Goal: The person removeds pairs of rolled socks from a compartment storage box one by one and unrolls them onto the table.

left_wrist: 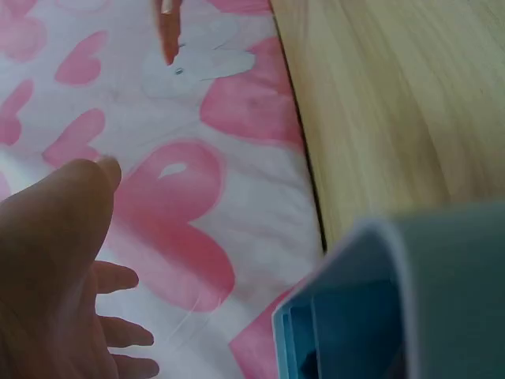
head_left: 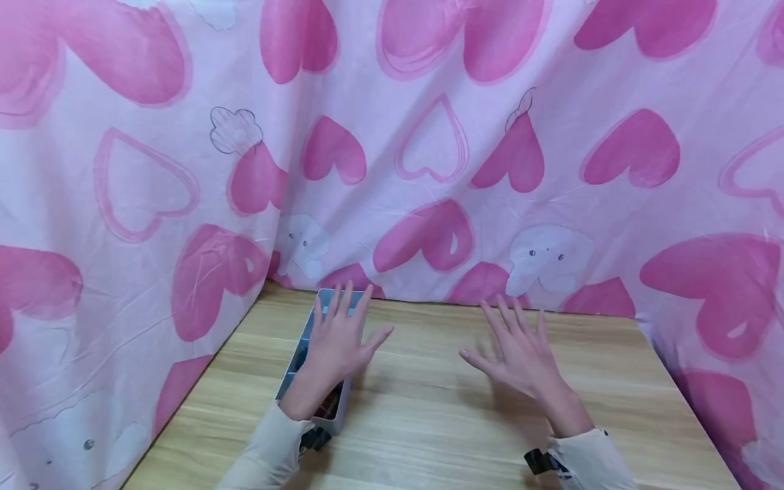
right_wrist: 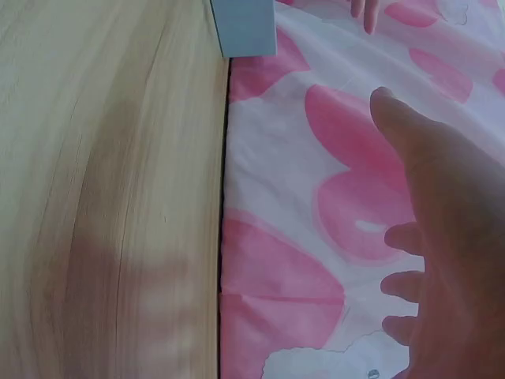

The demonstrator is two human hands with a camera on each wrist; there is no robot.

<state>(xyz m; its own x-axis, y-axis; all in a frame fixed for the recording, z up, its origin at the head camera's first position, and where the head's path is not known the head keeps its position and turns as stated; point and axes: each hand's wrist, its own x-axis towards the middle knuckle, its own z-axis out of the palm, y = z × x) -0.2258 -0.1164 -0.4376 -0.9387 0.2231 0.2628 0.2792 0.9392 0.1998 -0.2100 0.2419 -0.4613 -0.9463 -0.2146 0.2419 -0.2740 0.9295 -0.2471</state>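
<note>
Currently, the head view shows your left hand point(head_left: 339, 346) spread wide above the divided box point(head_left: 336, 424), left on the table point(head_left: 422, 429); dropping that wrist could knock it. Your right hand point(head_left: 522, 355) is spread too.

Your left-wrist view shows the box's dim inside; misjudged depth could bump its rim.

Your right-wrist view puts the box well apart from that hand. You get no readable writing anywhere.

Pink cloth point(head_left: 380, 194) hung across the upper frame and down both sides, creased; print of solid hearts point(head_left: 333, 146), outlined hearts point(head_left: 432, 139) and pale dot-eyed figures point(head_left: 551, 257), one right of centre. Pale wood-grain tabletop point(head_left: 422, 388) spread across lower middle, far edge running along the cloth.
</note>
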